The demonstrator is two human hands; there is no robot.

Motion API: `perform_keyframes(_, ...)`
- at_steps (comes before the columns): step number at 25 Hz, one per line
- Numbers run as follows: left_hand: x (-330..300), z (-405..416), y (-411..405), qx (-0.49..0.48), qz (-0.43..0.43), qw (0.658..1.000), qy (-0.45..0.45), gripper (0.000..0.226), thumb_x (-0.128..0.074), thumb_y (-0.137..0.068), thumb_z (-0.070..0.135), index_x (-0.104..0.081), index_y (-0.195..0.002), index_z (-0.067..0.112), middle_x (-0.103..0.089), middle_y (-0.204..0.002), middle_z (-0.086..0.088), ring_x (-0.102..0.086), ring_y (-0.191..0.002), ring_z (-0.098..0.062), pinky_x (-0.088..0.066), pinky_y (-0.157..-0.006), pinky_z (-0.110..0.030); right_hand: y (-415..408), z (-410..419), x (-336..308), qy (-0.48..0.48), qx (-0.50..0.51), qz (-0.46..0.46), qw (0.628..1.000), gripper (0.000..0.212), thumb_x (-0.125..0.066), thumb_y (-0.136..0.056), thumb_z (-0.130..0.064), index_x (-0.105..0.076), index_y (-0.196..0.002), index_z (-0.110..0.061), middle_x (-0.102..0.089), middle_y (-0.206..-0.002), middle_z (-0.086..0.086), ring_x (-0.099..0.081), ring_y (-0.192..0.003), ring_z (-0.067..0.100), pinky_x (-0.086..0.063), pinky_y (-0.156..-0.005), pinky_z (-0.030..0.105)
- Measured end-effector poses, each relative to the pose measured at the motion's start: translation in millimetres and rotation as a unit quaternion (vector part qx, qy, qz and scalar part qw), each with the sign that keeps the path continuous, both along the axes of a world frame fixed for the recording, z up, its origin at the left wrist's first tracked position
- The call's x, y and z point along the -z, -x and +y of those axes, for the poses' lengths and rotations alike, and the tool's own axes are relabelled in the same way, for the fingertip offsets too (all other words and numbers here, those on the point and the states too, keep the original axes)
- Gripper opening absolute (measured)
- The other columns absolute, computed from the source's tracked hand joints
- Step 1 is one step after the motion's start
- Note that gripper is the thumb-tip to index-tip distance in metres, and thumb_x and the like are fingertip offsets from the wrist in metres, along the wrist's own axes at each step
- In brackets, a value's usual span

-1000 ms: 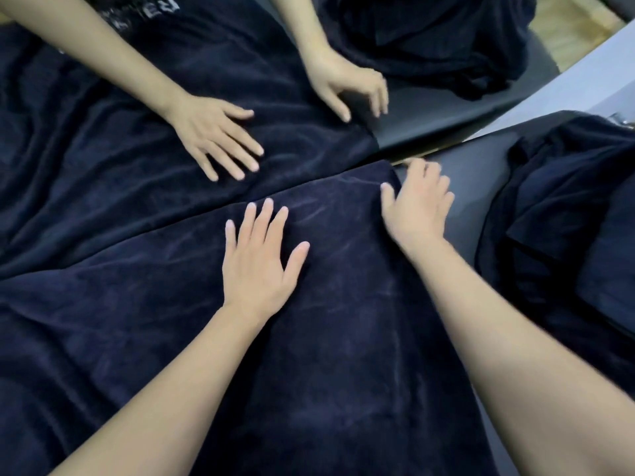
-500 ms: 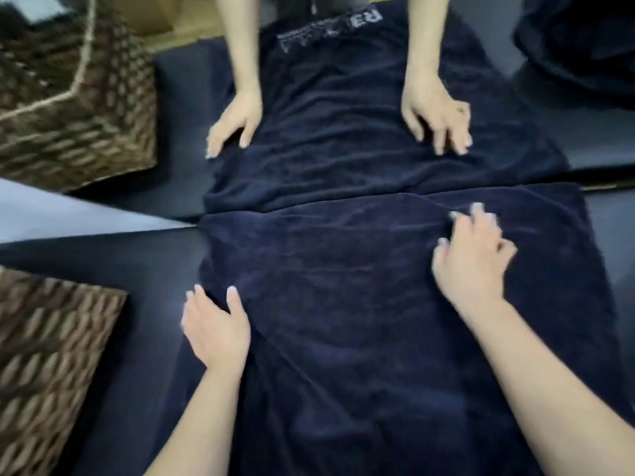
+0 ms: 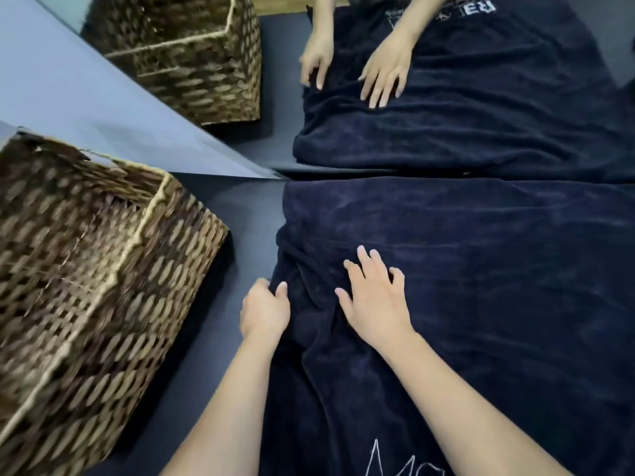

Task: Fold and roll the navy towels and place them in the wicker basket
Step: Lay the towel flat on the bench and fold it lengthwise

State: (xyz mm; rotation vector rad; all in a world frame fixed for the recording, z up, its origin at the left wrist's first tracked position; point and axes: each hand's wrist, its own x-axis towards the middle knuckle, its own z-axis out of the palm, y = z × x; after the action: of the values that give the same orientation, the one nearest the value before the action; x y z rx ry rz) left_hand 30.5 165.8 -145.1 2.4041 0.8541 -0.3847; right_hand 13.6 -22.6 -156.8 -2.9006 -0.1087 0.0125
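We were at the folding stage, with nothing rolled yet, as far as we could judge. The navy towel (image 3: 464,286) lay spread on the dark table (image 3: 240,207), its far edge against a mirror (image 3: 86,97) that doubled the whole scene. Our left hand (image 3: 264,309) was at the towel's left edge, fingers curled over it and apparently pinching the cloth, thumb on top. Our right hand (image 3: 374,297) rested just beside it on the towel, fingers spread and slightly bent, pressing the pile flat and gripping nothing. Between the two hands the fabric was bunched into soft ridges. We took this as gathering the left side for a lengthwise fold. The next move, in our view, called for lifting that edge cleanly and carrying it across to the right while the right hand held the body of the towel still, then smoothing the ridges so the later roll would stay even. The wicker basket (image 3: 86,269) stood on the table to the left, near the towel but apart from it. What we could see of its inside showed no towel, though motion blur and the camera angle hid its bottom.
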Motion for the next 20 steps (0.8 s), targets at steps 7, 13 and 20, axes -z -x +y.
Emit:
perform_keyframes(7,-28,13,53,0.14,-0.2,0.969,0.038,0.004,-0.057,-0.097,0.024,-0.06,-0.096,0.026,-0.064,-0.085,0.01,-0.06,-0.085,-0.015,-0.05,-0.078,-0.036,93,70,-23,0.015,0.046,0.061,0.997,0.06,-0.062,-0.077,-0.073,-0.058,-0.094,-0.015,-0.056,-0.088,0.003,-0.054,-0.076,0.027,-0.042,-0.072,0.043)
perform_keyframes(13,-34,27,85,0.102,-0.083,0.979,0.157,0.026,-0.046,-0.097,0.041,-0.059,-0.078,0.029,-0.069,-0.073,0.006,-0.068,-0.067,-0.022,-0.06,-0.068,-0.046,105,95,-35,-0.102,0.163,0.129,0.973,0.031,-0.057,-0.092,-0.023,-0.044,-0.12,-0.021,-0.068,-0.096,-0.004,-0.065,-0.086,0.024,-0.04,-0.083,0.041)
perform_keyframes(20,-49,54,129,0.159,0.079,0.981,0.084,0.029,-0.058,-0.095,0.049,-0.068,-0.083,0.025,-0.074,-0.077,0.005,-0.071,-0.069,-0.018,-0.059,-0.073,-0.035,162,106,-40,-0.102,0.18,-0.014,0.978,0.048,-0.069,-0.086,-0.042,-0.055,-0.126,-0.021,-0.055,-0.118,0.003,-0.053,-0.101,0.029,-0.041,-0.086,0.047)
